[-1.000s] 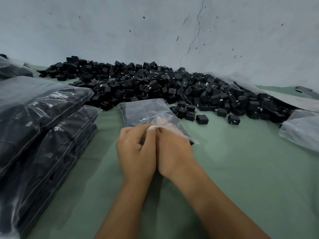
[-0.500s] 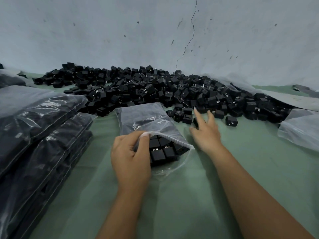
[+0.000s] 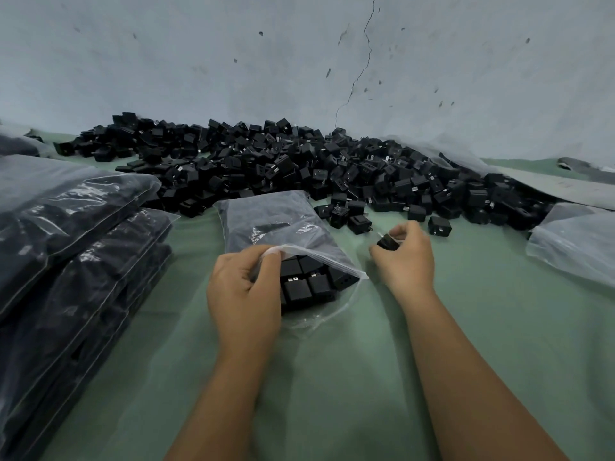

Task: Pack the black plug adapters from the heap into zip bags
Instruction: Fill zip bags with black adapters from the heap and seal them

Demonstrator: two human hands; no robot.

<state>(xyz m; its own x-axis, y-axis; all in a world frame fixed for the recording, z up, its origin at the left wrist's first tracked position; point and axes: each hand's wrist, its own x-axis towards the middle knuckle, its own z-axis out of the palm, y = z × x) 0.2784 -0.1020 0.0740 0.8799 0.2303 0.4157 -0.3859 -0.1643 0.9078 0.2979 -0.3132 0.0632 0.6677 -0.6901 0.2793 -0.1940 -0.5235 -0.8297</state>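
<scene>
Zip bag: a clear zip bag [image 3: 276, 227] lies flat at the middle of the green desk [image 3: 499, 327], its mouth toward the person, packed with black adapters in neat rows visible at the opening.
Heap: hundreds of black plug adapters [image 3: 299, 168] sprawl along the desk's far edge against the cracked wall [image 3: 332, 61], a few strays just beside the bag's far right corner.
Left hand: the left hand [image 3: 244, 287] pinches the upper lip of the bag's mouth, fingers [image 3: 266, 261] curled over the plastic, lifting it open.
Right hand: the right hand [image 3: 404, 257] sits just right of the bag's mouth, its fingers clamped on a single adapter [image 3: 386, 242], metal prongs pointing toward the heap.
Change: a second ago both hands met at the bag's mouth; half a second ago the right hand reached flat toward the strays; it is back near the bag with one piece.
Surroundings: filled bags [image 3: 66, 244] stack at the desk's left edge; loose plastic bags [image 3: 575, 241] lie at the right edge.
</scene>
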